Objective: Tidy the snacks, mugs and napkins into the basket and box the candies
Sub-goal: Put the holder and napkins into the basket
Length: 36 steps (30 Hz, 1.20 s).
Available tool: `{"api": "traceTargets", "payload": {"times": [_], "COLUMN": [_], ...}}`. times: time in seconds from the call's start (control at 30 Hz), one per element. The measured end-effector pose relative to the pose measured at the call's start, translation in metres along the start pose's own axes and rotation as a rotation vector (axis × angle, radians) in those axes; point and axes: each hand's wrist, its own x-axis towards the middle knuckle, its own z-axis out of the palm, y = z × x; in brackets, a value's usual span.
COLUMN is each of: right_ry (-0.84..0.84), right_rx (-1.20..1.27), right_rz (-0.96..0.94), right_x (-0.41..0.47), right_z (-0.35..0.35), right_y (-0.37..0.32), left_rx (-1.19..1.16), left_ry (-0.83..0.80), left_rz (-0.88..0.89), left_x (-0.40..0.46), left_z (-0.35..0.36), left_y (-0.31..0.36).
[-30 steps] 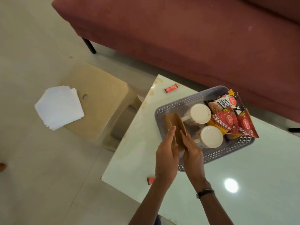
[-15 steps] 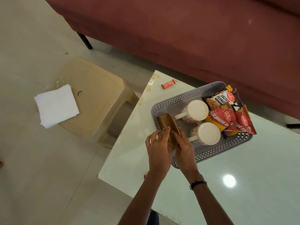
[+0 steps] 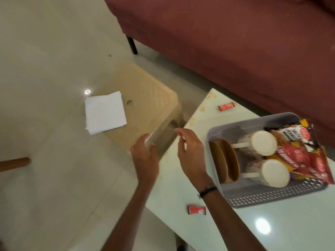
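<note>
A grey perforated basket (image 3: 213, 134) stands on the pale table (image 3: 290, 223). Inside it are two brown round coasters (image 3: 224, 163) on edge, two white mugs (image 3: 261, 144) (image 3: 272, 173) lying on their sides, and red snack packets (image 3: 299, 153). A stack of white napkins (image 3: 105, 112) lies on a beige plastic stool (image 3: 150, 91) to the left of the table. One red candy (image 3: 226, 106) sits at the table's far corner, another red candy (image 3: 196, 209) near its front edge. My left hand (image 3: 145, 156) and my right hand (image 3: 190, 153) hover left of the basket, both holding nothing.
A maroon sofa (image 3: 235, 42) runs along the far side, its black leg (image 3: 132, 44) on the tiled floor. The stool stands close against the table's left edge. A brown wooden bar (image 3: 14, 163) pokes in at the left.
Both hands let go of the brown coasters, which now stand in the basket's left end. The hands moved left, out of the basket and toward the stool, and the view swung left.
</note>
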Motion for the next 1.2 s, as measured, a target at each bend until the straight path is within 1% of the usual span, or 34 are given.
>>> {"api": "traceTargets", "payload": {"times": [0.1,0.13,0.2,0.27,0.37,0.5,0.6,0.67,0.73,0.83,0.93,1.0,1.07,1.13,1.2], "right_ry": [-0.161,-0.202,-0.271,-0.312,-0.319,-0.244,-0.213,-0.206,-0.226,-0.297,-0.316,-0.339,-0.448,-0.583,-0.625], "right_rx": [0.252,0.293,0.279,0.229,0.192,0.192,0.203,0.194,0.186,0.223,0.315,0.408,0.581,0.785,0.870], "right_rz": [0.172,0.227,0.264,0.259,0.244,0.274,0.317,0.326,0.326,0.349,0.441,0.556,0.712,0.851,0.883], "right_x": [0.032,0.042,0.059,0.075,0.095,0.108,0.112,0.114,0.116,0.118,0.109,0.096,0.083,0.071,0.060], "right_z": [0.059,0.078,0.114,0.145,0.177,0.201,0.208,0.210,0.208,0.200,0.180,0.159,0.131,0.100,0.072], "right_y": [-0.036,-0.046,-0.061,-0.072,-0.079,-0.078,-0.075,-0.075,-0.076,-0.074,-0.070,-0.062,-0.048,-0.030,-0.012], "left_rx": [0.078,0.118,0.231,0.321,0.305,0.059,-0.048,-0.114,-0.215,-0.502,-0.818,-0.983,-1.035,-0.985,-0.888], "left_ry": [0.103,0.131,0.164,0.174,0.151,0.127,0.138,0.147,0.124,0.017,-0.080,-0.141,-0.219,-0.315,-0.407], "left_rz": [-0.047,-0.045,-0.063,-0.139,-0.252,-0.317,-0.378,-0.469,-0.624,-0.830,-0.939,-0.988,-1.002,-0.987,-0.934], "left_x": [0.058,0.076,0.110,0.138,0.162,0.181,0.189,0.194,0.198,0.197,0.182,0.164,0.141,0.115,0.088], "left_z": [-0.036,-0.047,-0.063,-0.073,-0.079,-0.080,-0.080,-0.080,-0.083,-0.095,-0.104,-0.105,-0.100,-0.089,-0.073], "left_y": [-0.031,-0.042,-0.065,-0.088,-0.114,-0.133,-0.136,-0.133,-0.126,-0.112,-0.099,-0.089,-0.078,-0.066,-0.053]}}
